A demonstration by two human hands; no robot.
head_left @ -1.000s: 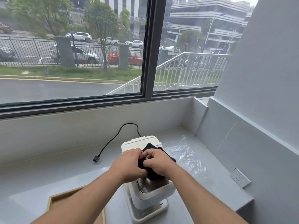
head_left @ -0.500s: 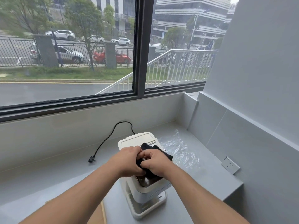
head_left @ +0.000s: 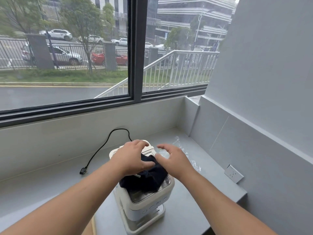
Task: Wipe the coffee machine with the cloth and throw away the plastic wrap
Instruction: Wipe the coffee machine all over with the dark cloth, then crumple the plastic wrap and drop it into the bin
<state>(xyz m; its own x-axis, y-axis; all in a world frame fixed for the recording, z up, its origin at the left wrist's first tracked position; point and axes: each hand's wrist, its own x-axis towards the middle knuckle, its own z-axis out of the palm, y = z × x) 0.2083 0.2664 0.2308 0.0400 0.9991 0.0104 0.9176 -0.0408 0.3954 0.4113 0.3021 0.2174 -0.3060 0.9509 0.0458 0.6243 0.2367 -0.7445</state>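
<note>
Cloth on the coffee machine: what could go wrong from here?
1. The dark cloth lies loose on the coffee machine, overhanging its left edge; it may slide off.
2. Both hands, left and right, are open, with no grip on it.
3. The clear plastic wrap is easy to overlook.

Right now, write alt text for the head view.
Two open hands, left and right, hover over a dark cloth lying on a white coffee machine. Clear plastic wrap lies on the grey counter behind it, an unplugged cord to the left.
</note>
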